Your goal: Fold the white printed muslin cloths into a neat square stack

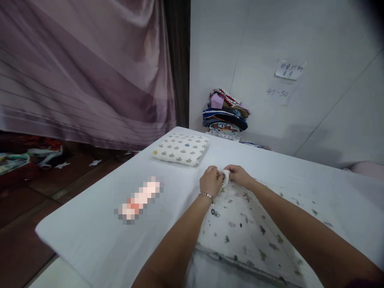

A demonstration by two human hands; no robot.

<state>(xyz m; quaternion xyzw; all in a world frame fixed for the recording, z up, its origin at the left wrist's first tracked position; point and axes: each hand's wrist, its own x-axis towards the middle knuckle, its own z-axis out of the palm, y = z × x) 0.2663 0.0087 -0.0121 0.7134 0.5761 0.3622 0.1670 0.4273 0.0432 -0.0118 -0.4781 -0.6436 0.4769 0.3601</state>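
Note:
A thin white cloth (240, 224) with small grey, brown and green prints spreads over the table in front of me. Its far end rises to my hands, where a white coiled edge (225, 178) shows as a small spiral. My left hand (211, 182) grips this coil from the left, its fingers curled, a metal bracelet at the wrist. On the right side of the coil, my right hand (239, 176) pinches the cloth, with its fingertips partly hidden. Beyond my left hand lies a folded white cloth (181, 149) with grey duck-like prints.
The white table (99, 204) has a rounded near-left corner. A pixelated pinkish long item (139, 200) lies left of my arms. Folded fabrics (226, 114) are stacked against the wall. A mauve curtain (90, 72) hangs at left, with cloth scraps (45, 156) on the floor.

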